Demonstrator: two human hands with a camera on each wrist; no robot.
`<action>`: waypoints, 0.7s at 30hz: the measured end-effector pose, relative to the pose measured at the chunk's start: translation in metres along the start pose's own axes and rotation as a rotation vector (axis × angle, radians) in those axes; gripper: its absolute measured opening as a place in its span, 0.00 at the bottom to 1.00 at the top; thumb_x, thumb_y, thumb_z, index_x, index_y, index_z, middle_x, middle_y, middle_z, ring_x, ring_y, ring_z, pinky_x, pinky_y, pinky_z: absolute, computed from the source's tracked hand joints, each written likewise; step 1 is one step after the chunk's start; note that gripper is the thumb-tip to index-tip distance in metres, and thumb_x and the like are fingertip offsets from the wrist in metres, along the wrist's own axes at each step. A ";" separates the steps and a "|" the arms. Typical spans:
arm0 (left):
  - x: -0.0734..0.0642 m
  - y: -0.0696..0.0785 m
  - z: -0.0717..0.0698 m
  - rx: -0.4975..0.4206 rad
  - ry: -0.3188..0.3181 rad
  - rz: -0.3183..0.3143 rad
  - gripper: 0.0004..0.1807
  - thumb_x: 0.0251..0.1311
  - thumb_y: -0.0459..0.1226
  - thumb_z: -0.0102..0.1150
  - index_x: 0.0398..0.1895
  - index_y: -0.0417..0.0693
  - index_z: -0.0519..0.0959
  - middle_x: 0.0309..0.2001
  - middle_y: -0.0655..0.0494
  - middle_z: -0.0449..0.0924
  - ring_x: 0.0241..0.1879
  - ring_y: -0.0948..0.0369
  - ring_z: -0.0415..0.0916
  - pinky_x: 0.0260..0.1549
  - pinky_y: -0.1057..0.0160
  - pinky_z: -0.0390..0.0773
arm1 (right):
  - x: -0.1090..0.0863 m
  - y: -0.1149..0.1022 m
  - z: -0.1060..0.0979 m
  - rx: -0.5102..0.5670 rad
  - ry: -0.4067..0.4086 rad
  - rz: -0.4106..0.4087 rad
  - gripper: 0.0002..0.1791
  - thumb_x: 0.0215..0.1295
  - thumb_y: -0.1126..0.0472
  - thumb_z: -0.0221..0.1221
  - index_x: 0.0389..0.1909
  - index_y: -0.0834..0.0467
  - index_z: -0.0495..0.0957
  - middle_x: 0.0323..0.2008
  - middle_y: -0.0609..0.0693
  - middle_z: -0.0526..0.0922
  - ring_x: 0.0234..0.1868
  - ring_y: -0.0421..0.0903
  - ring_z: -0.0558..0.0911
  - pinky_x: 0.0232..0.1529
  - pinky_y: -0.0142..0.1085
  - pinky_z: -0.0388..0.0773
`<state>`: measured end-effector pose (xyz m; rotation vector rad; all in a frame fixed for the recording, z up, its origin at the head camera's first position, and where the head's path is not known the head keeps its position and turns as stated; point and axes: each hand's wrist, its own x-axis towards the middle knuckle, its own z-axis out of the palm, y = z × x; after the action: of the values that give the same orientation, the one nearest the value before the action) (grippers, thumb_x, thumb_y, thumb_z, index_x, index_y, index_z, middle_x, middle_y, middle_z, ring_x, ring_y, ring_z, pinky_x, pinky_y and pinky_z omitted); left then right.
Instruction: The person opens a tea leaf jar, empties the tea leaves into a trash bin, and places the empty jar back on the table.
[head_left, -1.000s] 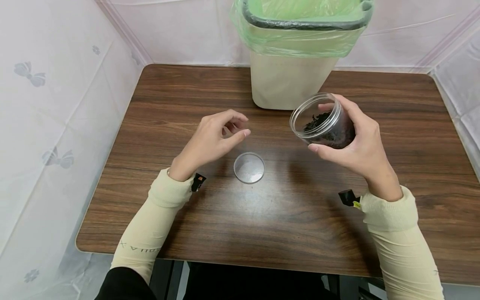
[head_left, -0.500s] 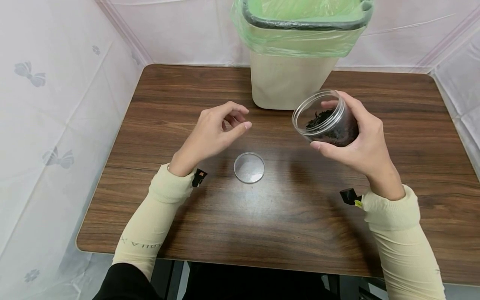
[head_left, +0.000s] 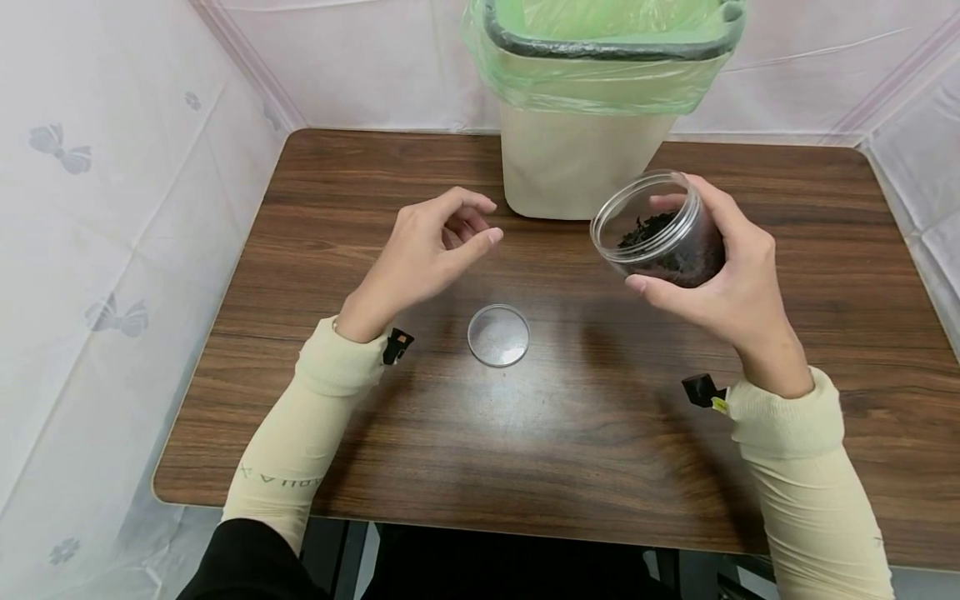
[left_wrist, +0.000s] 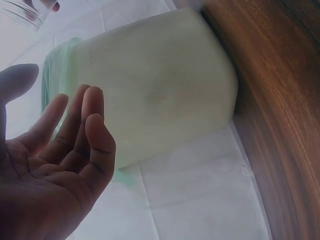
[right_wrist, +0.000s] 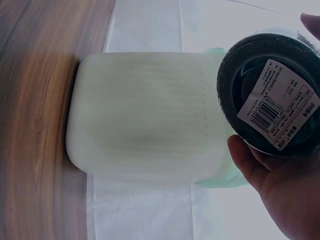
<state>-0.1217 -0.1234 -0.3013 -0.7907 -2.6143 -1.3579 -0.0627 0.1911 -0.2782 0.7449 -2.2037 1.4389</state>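
Note:
My right hand [head_left: 723, 258] grips a clear jar [head_left: 660, 229] by its side, thumb below and fingers behind. The jar is tilted, its mouth facing left, and dark, dry, leaf-like bits [head_left: 649, 231] lie inside it. Its base, with a white printed label [right_wrist: 280, 105], faces the right wrist view. My left hand [head_left: 431, 242] hovers over the table with loosely bent fingers and nothing in it; its palm shows in the left wrist view. A round clear lid [head_left: 498, 335] lies flat on the table between the hands.
A cream bin [head_left: 577, 162] lined with a green bag [head_left: 600, 87] stands at the back of the brown wood table [head_left: 480, 467]. White sheeting [head_left: 112, 208] hangs at the left, back and right of the table.
My right hand has moved slightly up and to the right with the tilted jar. The left hand has risen a little toward the back of the table. The lid has stayed put.

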 end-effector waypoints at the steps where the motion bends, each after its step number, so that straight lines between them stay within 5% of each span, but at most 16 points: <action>1: 0.001 0.000 0.000 -0.001 0.003 -0.003 0.14 0.66 0.41 0.65 0.49 0.44 0.81 0.34 0.59 0.82 0.34 0.67 0.78 0.37 0.64 0.79 | 0.000 0.000 0.000 -0.003 0.006 -0.002 0.46 0.37 0.76 0.72 0.66 0.68 0.71 0.49 0.71 0.80 0.49 0.46 0.82 0.52 0.31 0.74; 21: 0.014 0.007 -0.011 0.003 0.047 -0.018 0.15 0.66 0.42 0.65 0.51 0.45 0.81 0.34 0.59 0.83 0.32 0.66 0.78 0.38 0.64 0.78 | 0.006 -0.002 -0.004 -0.013 0.055 0.017 0.46 0.36 0.76 0.72 0.65 0.69 0.72 0.49 0.68 0.82 0.50 0.45 0.82 0.52 0.31 0.73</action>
<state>-0.1322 -0.1228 -0.2850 -0.7275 -2.5932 -1.3597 -0.0658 0.1927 -0.2721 0.6762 -2.1805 1.4350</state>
